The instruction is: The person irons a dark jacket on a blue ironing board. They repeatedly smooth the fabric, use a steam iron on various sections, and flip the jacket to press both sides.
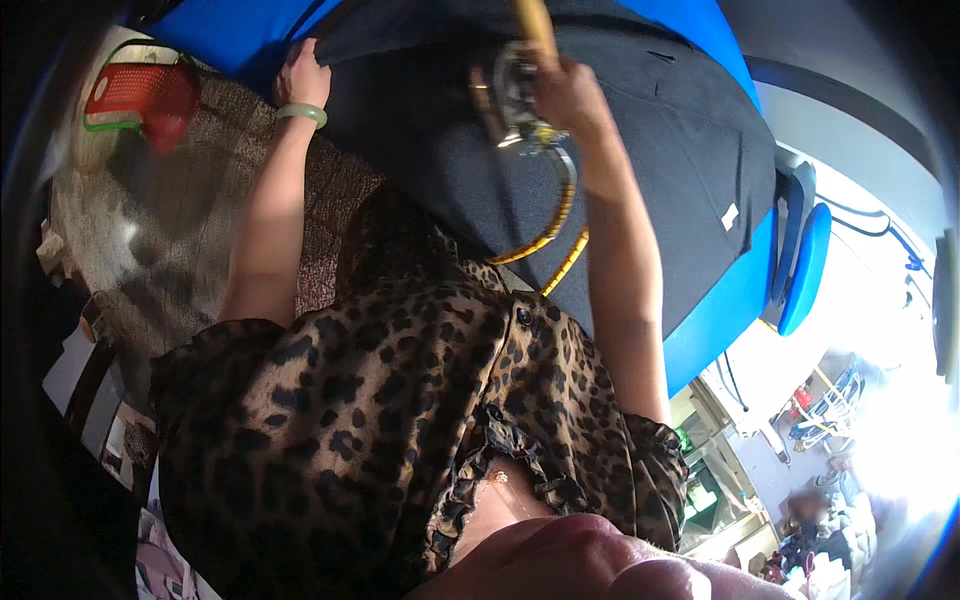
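Black fabric (430, 120) lies spread over a blue padded surface (700, 340). At the fabric's left edge, my left hand (302, 77) is closed, its fingers gripping the cloth; a pale green bangle (302, 112) circles that wrist. My right hand (570, 97) is above the middle of the fabric, closed on a shiny metal steam iron (515, 90) with a yellowish handle part (535, 30). Motion blurs the iron, and whether its base touches the cloth is hidden. A yellow banded hose (555, 225) loops from it down toward my body.
A red perforated basket (145, 95) with a green rim stands at the far left. A blue padded piece on a grey arm (805, 270) juts out at the right. Beyond it are shelves (715, 480) and tangled cables (835, 405). A small white tag (730, 216) lies on the fabric.
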Available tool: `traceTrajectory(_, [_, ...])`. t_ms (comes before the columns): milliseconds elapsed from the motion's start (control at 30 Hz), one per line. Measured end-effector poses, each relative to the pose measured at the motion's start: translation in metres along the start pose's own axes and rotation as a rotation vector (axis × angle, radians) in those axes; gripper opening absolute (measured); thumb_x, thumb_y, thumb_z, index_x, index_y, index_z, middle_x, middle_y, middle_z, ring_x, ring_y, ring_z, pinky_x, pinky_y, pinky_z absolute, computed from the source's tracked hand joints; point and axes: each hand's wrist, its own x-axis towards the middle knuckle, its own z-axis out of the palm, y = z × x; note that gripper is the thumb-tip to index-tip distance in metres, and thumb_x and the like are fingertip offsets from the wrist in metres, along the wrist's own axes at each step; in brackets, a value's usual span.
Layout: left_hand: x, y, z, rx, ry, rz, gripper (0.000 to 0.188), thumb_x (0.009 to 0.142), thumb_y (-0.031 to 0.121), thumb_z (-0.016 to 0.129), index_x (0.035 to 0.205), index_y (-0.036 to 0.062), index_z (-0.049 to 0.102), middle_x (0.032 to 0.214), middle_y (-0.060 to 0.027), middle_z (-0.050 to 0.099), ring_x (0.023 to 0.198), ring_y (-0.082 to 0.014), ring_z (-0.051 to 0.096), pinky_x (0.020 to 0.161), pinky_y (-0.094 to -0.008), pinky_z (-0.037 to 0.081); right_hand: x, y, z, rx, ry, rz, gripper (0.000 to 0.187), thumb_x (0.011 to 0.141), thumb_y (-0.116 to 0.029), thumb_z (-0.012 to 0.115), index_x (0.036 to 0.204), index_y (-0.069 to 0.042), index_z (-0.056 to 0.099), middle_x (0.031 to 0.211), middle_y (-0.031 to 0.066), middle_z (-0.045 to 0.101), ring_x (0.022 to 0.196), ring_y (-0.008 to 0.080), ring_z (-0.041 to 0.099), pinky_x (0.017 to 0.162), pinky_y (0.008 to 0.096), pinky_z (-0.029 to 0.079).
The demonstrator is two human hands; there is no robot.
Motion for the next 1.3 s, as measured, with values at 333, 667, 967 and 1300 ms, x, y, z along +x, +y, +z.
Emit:
traceTrajectory(333, [-0.014, 0.011, 0.018, -0.187, 0.006, -0.034, 0.044, 0.073, 0.011, 0.06, 0.116, 0.0134, 0.053, 0.111, -0.0133, 0.057, 0.098, -0.0349, 0.055, 0.08, -0.0437, 0.046, -0.096, 0.276, -0.149, 0.823, 0.491, 0.444, 0.055, 0.083, -0.056, 0.052, 0.09, -0.001, 0.058, 0.056, -0.0036, 0.043, 0.045, 0.0062, 0.041, 0.039, 0.0212, 0.032])
traceTrajectory(667, [0.029, 0.004, -0.002, -0.2, -0.039, 0.019, 0.041, 0.073, 0.016, 0.06, 0.114, 0.0109, 0.056, 0.106, -0.0172, 0.06, 0.095, -0.0358, 0.058, 0.081, -0.042, 0.046, -0.09, 0.023, 0.032, 0.37, -0.266, 0.28, 0.044, 0.083, -0.04, 0.061, 0.101, 0.0, 0.057, 0.063, -0.0003, 0.053, 0.048, 0.0089, 0.047, 0.044, 0.0235, 0.039])
traceTrajectory(967, [0.069, -0.051, -0.009, -0.122, 0.187, 0.342, 0.058, 0.076, 0.042, 0.067, 0.117, 0.0034, 0.051, 0.108, -0.0208, 0.055, 0.107, -0.0356, 0.046, 0.093, -0.0428, 0.036, -0.044, 0.01, 0.1, 0.176, -0.196, 0.002, 0.076, 0.075, -0.068, 0.05, 0.077, 0.007, 0.062, 0.073, 0.023, 0.061, 0.074, 0.0334, 0.063, 0.069, 0.0425, 0.05])
traceTrajectory(1300, [-0.039, 0.014, 0.011, -0.082, 0.262, 0.191, 0.041, 0.086, 0.03, 0.053, 0.116, 0.0033, 0.05, 0.128, -0.0199, 0.038, 0.118, -0.0349, 0.037, 0.098, -0.0471, 0.031, -0.214, 0.26, -0.035, 0.728, 0.477, 0.618, 0.049, 0.083, -0.048, 0.055, 0.097, -0.002, 0.061, 0.065, 0.002, 0.058, 0.057, 0.0103, 0.054, 0.05, 0.0259, 0.044])
